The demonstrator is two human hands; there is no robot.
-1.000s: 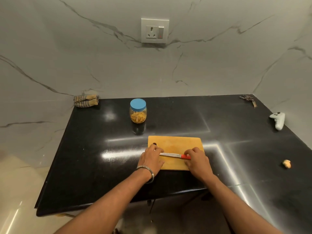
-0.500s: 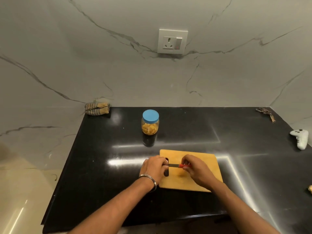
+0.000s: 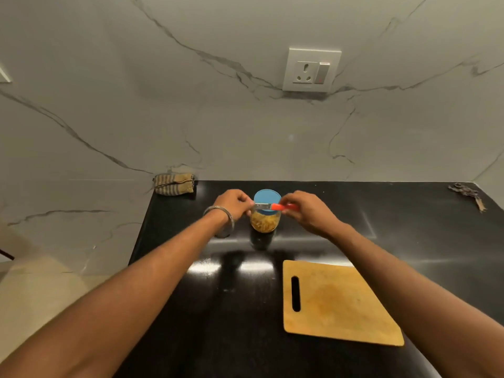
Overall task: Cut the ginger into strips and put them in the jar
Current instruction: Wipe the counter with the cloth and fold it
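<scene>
A glass jar with a blue lid stands on the black counter, holding yellow ginger strips. My right hand grips the red handle of a small knife and holds it level across the front of the lid. My left hand, with a metal bangle on its wrist, is at the jar's left side, its curled fingers at the blade's tip. What the fingers pinch is hidden. The wooden cutting board lies bare at the near right.
A folded striped cloth lies at the counter's back left corner. A bunch of keys lies at the back right. The marble wall carries a socket. The counter's left edge drops to a pale floor.
Both hands left the cutting board and rose to the jar at the back, carrying the knife. The camera moved forward, so the board now lies near and to the right.
</scene>
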